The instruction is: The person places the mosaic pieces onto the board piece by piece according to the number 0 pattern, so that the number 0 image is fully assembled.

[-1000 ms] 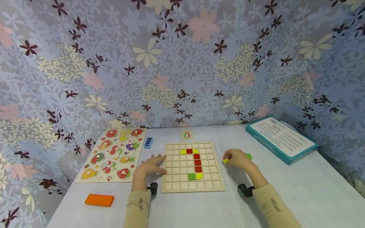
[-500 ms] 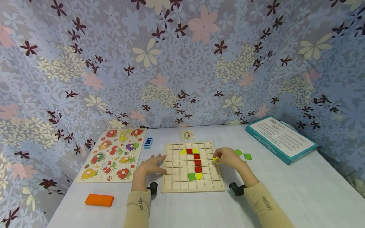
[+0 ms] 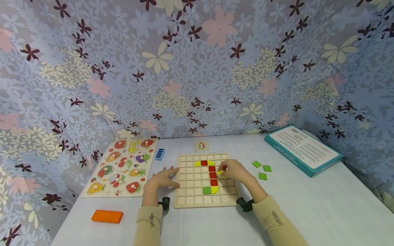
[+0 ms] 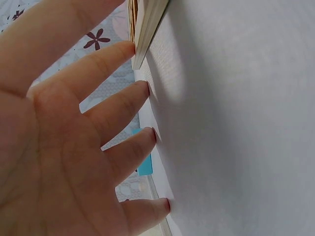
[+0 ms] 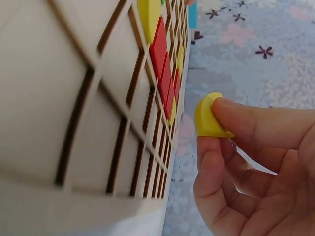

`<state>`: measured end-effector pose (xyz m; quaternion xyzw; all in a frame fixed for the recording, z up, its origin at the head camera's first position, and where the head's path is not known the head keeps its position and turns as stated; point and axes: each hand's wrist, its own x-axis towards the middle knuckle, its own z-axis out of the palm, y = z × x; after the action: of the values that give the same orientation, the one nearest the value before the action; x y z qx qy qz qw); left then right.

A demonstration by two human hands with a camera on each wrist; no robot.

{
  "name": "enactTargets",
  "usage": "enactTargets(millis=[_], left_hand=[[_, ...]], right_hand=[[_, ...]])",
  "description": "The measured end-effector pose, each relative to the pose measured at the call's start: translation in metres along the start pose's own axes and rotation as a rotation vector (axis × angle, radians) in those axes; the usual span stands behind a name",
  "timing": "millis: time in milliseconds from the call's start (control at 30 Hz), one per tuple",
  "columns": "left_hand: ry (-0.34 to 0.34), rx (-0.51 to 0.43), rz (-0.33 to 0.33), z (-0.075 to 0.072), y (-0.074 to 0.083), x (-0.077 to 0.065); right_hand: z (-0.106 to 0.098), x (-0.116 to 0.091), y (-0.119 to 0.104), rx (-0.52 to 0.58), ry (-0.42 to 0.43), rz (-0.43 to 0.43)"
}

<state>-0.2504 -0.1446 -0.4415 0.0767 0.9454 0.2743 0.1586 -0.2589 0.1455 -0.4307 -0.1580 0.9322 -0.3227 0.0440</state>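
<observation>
A wooden grid board (image 3: 191,201) lies in the middle of the table, with red, yellow and green tiles set in its cells. Between thumb and fingers, my right hand (image 3: 235,171) pinches a yellow quarter-round tile (image 5: 206,118) above the board, just right of the column of red tiles (image 3: 213,175). In the right wrist view that tile is raised off the grid. My left hand (image 3: 162,180) is spread at the board's left edge, thumb and a fingertip at the rim. The left wrist view shows straight fingers (image 4: 118,105) with their tips down at the white cloth.
Several green tiles (image 3: 263,176) lie right of the board. A small pattern card (image 3: 201,146) is behind it. To the left are a fruit puzzle board (image 3: 123,167), a blue block (image 3: 160,154) and an orange block (image 3: 107,216). A teal box (image 3: 303,150) sits back right.
My right hand has carried the yellow tile leftward from beside the board to over its right half, uncovering the green tiles. My left hand has stayed in place.
</observation>
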Motion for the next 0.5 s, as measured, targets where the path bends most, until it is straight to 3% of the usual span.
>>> enactTargets(millis=[500], left_hand=[[0.006,-0.002,0.011,0.001,-0.002,0.002]], right_hand=[[0.021,0.004,-0.031,0.058,-0.054,-0.065]])
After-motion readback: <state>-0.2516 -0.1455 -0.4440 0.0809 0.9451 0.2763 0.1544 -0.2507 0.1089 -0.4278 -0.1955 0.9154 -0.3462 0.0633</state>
